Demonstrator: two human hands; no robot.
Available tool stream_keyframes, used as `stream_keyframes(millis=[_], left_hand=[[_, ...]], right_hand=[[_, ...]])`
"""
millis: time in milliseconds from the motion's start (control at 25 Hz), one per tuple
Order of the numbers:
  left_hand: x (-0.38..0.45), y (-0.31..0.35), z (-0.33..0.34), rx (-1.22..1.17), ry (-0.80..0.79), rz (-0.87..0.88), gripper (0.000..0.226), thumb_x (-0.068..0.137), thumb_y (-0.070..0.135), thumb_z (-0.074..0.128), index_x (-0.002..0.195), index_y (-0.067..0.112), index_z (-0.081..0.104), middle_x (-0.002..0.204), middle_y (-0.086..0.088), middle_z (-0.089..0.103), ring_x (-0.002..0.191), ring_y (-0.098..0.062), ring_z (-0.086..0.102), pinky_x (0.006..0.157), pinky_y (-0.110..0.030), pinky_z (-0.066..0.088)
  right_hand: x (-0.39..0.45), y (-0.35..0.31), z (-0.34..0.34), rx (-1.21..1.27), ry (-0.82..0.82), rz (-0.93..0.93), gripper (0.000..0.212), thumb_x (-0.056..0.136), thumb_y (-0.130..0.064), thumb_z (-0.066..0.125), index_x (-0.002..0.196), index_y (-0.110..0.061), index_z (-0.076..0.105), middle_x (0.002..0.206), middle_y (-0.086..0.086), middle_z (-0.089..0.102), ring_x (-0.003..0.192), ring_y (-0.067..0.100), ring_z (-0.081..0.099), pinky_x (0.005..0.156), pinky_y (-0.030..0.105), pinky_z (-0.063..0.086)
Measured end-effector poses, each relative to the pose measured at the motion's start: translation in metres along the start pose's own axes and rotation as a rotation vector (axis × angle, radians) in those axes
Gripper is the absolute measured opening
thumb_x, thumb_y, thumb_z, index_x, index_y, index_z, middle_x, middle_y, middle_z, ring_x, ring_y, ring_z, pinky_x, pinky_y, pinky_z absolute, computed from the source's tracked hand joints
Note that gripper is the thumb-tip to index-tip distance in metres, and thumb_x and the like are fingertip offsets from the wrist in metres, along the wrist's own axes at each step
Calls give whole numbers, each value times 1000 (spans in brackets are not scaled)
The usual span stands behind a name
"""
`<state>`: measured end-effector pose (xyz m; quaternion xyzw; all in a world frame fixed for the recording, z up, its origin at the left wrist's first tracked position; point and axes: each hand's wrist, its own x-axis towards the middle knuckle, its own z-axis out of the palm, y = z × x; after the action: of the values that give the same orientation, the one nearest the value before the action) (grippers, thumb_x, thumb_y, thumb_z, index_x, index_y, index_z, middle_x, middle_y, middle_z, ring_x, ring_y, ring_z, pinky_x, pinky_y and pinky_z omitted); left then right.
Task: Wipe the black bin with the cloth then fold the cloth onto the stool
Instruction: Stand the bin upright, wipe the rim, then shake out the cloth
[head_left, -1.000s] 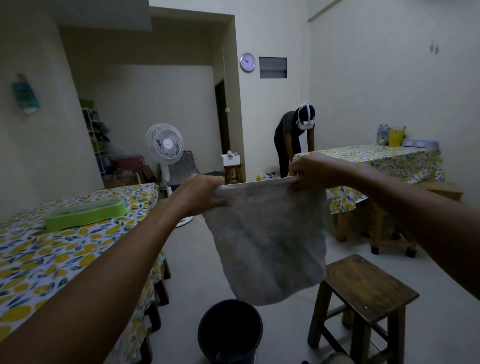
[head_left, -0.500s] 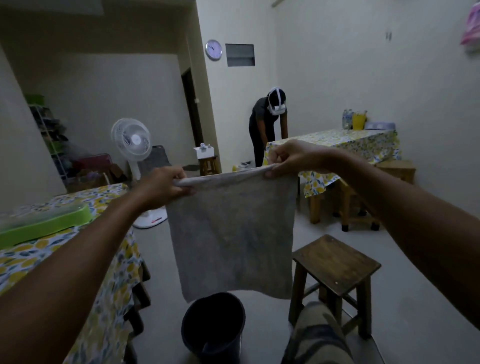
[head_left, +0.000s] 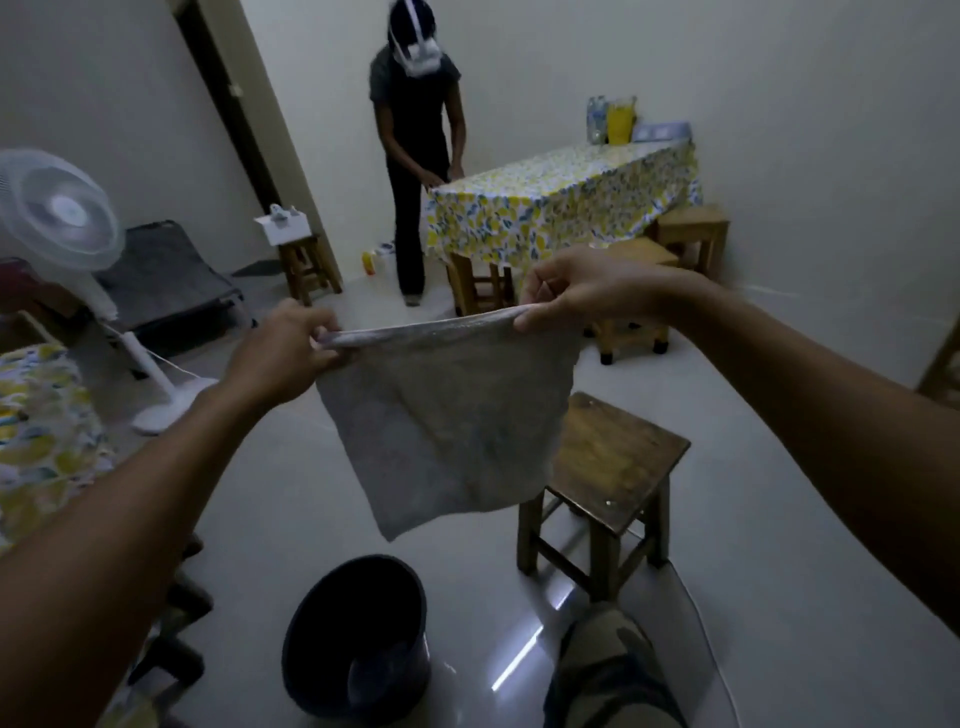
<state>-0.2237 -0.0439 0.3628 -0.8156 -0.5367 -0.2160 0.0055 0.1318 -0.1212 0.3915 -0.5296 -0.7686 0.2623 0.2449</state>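
A grey cloth hangs flat in the air, stretched between my two hands by its top edge. My left hand pinches the top left corner and my right hand pinches the top right corner. The dark wooden stool stands on the floor just right of and behind the cloth's lower edge, its seat bare. The black bin stands upright on the floor below the cloth, near my feet.
A table with a lemon-print cover is at my left. A white standing fan is beyond it. Another person bends at a second covered table with stools under it. My knee shows at bottom right.
The view has tipped downward and nearer, so bin, stool and floor fill more of the frame. Both hands hold the cloth as before, now lower and above the stool's left side.
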Motion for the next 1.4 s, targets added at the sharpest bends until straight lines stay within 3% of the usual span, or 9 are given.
stream_keyframes(millis=[160,400,560,680,880,1040,1200,1400], left_hand=[[45,13,85,22,-29,-23,12,90,35,70,97,26,65,103,-6,54,87,-23,52,66,-38,44],[75,24,194,-7,-137,-37,12,89,36,71,96,27,68,102,-7,55,86,-21,52,66,-37,42],[70,20,212,-27,-146,-92,16,87,42,73,93,27,68,99,-5,54,86,-21,51,68,-37,42],[68,9,207,-26,-128,-101,24,85,48,72,92,25,68,95,-4,62,82,-22,58,60,-34,43],[68,0,211,6,-129,-195,30,83,61,68,97,35,62,89,1,67,81,-26,63,69,-38,52],[79,14,257,-77,-179,-211,33,87,68,56,97,37,59,78,7,72,75,-20,69,75,-43,59],[101,49,325,-114,-236,-178,26,89,62,51,91,37,59,79,7,73,75,-21,71,78,-44,58],[132,88,403,-172,-197,-173,19,96,48,55,97,30,63,92,-3,75,87,-26,70,71,-33,45]], right_hand=[[5,79,18,104,-3,115,20,88,-34,78,94,-18,69,84,-6,64,69,-3,60,60,22,48],[-3,161,58,192,0,231,21,87,-39,77,93,-21,68,90,-1,67,78,6,62,67,30,51],[-2,162,69,234,-5,241,20,88,-36,78,93,-19,69,87,0,66,73,3,59,67,32,47],[-1,154,77,256,-14,208,22,88,-35,78,95,-16,70,93,12,69,76,8,59,67,34,46],[-2,161,93,285,-15,218,23,88,-37,78,96,-17,71,96,13,69,78,11,61,69,33,48],[-13,200,99,333,42,323,24,87,-33,79,96,-12,72,91,16,67,76,12,59,67,33,46],[-21,260,104,352,138,470,21,88,-33,77,95,-14,71,85,3,63,77,12,58,60,22,47],[-20,337,114,310,344,636,21,85,-35,79,91,-16,72,82,-1,63,77,11,55,67,32,45]])
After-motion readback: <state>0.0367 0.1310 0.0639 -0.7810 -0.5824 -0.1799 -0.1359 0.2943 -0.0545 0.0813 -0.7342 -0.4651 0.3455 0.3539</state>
